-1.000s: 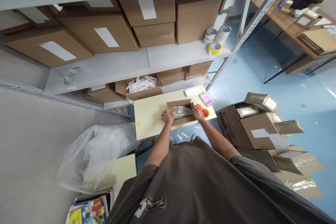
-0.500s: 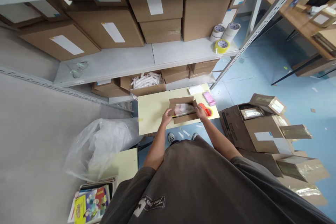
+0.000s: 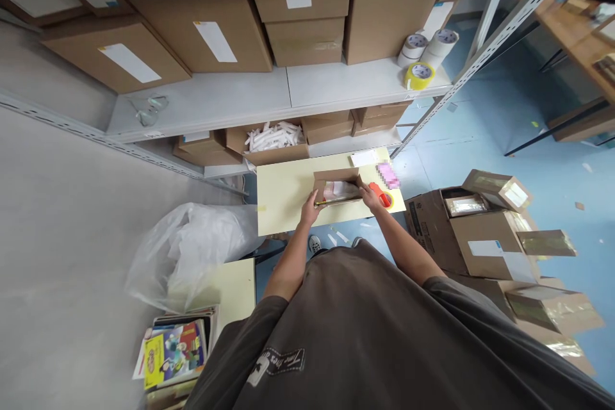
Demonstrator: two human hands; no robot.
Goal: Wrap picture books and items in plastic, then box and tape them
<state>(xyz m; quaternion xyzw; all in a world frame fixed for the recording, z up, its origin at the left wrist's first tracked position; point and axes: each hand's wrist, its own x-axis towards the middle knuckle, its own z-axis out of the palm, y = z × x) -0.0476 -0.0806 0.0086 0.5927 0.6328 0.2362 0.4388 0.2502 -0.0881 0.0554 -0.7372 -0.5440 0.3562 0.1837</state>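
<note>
A small open cardboard box (image 3: 336,177) rests on a pale yellow table (image 3: 283,198), with a plastic-wrapped item (image 3: 340,190) inside it. My left hand (image 3: 310,211) is closed on the box's near left edge. My right hand (image 3: 371,193) grips the near right corner of the same box. An orange tape dispenser (image 3: 383,196) lies on the table just right of my right hand. A pink object (image 3: 388,175) and a white slip (image 3: 364,158) sit at the table's far right.
Grey shelving (image 3: 250,99) behind the table holds large cardboard boxes (image 3: 206,32) and tape rolls (image 3: 423,57). Open cartons (image 3: 485,230) crowd the blue floor at right. A clear plastic bag (image 3: 187,253) and stacked books (image 3: 175,352) lie at left.
The near flap of the box has come up, so the box looks narrower. Both hands stayed on its near edge. The camera tilted, shifting the scene slightly right and up.
</note>
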